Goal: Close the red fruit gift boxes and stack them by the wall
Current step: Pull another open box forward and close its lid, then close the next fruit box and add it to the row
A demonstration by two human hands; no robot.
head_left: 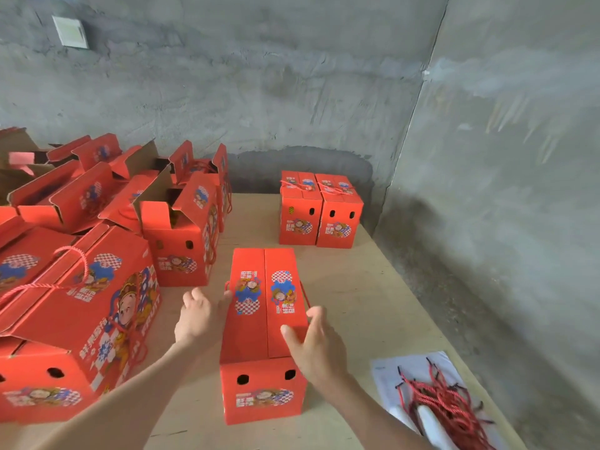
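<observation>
The closed red box (263, 336) stands in the middle of the wooden table (373, 303), with its two top flaps folded flat. The right hand (313, 347) holds its right top edge, with the thumb on the lid and the fingers bent over the side. The left hand (199, 316) is spread out, and its fingers touch the left side of the box.

Farther back, two more closed boxes (321, 211) stand side by side, close to the grey wall (259, 92). On the left is a crowd of open boxes (181, 235) with their flaps sticking up. A big box (81, 323) with a rope handle lies nearest. At the bottom right, a bunch of red cords (444, 407) lies on a white bag (389, 381).
</observation>
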